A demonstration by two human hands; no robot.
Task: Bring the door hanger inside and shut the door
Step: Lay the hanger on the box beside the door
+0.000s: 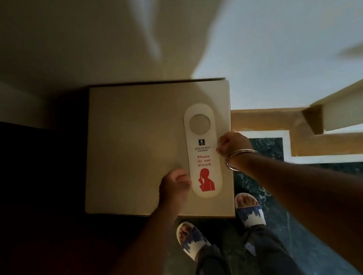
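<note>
The left hand pinches the lower left edge of the door hanger, beside its red figure. The right hand, a metal bangle on its wrist, pinches the right edge at mid-height. The hanger is held upright between both hands, round hole uppermost, over a beige square surface. Sandalled feet stand on dark marbled floor below.

**Door hanger held over a pale tabletop**

Both hands grip a white door hanger printed "Please do not disturb" in red. The left hand pinches its lower left edge, the right hand its right edge, above a beige tabletop. Sandalled feet stand below.
</note>
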